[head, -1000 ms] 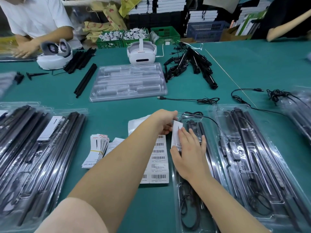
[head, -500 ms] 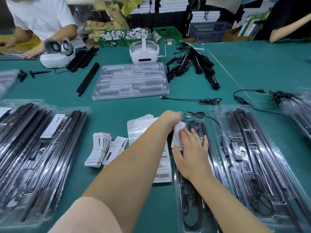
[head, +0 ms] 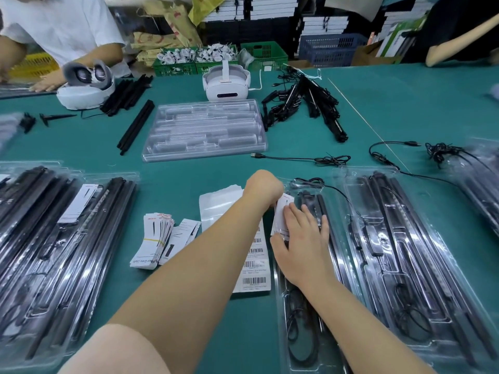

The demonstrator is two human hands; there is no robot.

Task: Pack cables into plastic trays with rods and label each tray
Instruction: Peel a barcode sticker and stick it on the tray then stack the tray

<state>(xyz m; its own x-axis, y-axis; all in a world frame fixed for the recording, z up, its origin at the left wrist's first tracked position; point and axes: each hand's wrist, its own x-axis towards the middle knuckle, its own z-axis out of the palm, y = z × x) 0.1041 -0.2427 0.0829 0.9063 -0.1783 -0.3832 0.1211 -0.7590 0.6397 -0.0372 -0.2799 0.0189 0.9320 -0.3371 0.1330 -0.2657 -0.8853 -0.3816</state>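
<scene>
A white label card point(head: 280, 214) lies on the left edge of a clear plastic tray point(head: 302, 319) packed with black rods and a coiled cable. My left hand point(head: 266, 188) pinches the card's upper end; its fingertips are hidden. My right hand point(head: 302, 244) lies flat on the card and tray, fingers straight, pressing down. A second packed tray point(head: 405, 265) sits just to the right. A sheet of barcode stickers point(head: 255, 276) lies left of the tray, partly under my left arm.
Stacks of packed trays point(head: 62, 252) fill the left side, a bundle of label cards point(head: 154, 238) beside them. An empty clear tray point(head: 205, 130), loose black rods point(head: 136, 126), cables point(head: 324, 159), two white headsets point(head: 225, 82) and another person point(head: 62, 36) lie farther back.
My left hand has curled further over the card's top end, and my right hand has spread flatter over the card. The view shifted slightly.
</scene>
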